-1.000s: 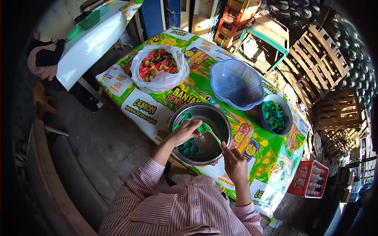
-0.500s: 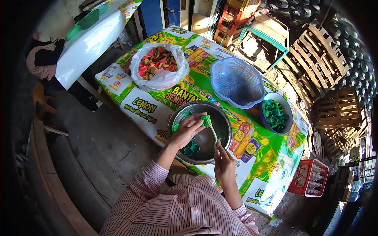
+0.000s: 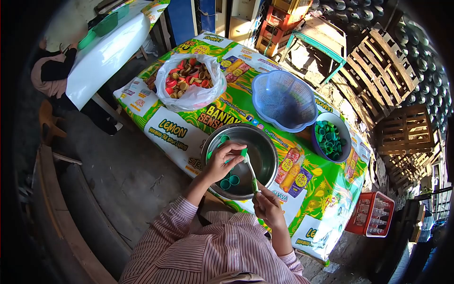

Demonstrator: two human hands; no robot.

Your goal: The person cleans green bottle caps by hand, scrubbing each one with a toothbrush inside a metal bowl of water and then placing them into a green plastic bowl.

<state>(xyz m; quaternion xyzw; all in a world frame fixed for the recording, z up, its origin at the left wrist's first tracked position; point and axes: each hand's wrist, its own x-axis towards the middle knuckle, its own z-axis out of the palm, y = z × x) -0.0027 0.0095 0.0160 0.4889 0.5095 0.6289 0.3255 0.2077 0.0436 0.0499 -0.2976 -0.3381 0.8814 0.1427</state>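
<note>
Over the steel basin [image 3: 266, 166], my left hand [image 3: 218, 164] pinches a green bottle cap [image 3: 244, 152] between thumb and fingers. My right hand [image 3: 268, 206] is closed round the handle of a white and green toothbrush [image 3: 250, 169]. The brush's head meets the cap's edge in this view. Several more green caps [image 3: 233, 180] lie in the basin below, some of them hidden by my left hand.
A white plastic bag [image 3: 201, 100] of red and gold caps stands at the back left of the table. To the right are a blue colander [image 3: 279, 124] and a bowl [image 3: 347, 149] of green caps. A person [image 3: 52, 71] sits at another table [image 3: 111, 52].
The cap in my left hand has turned from facing up to edge-on. My right hand has shifted slightly down, and the toothbrush's head is now against the cap's edge.
</note>
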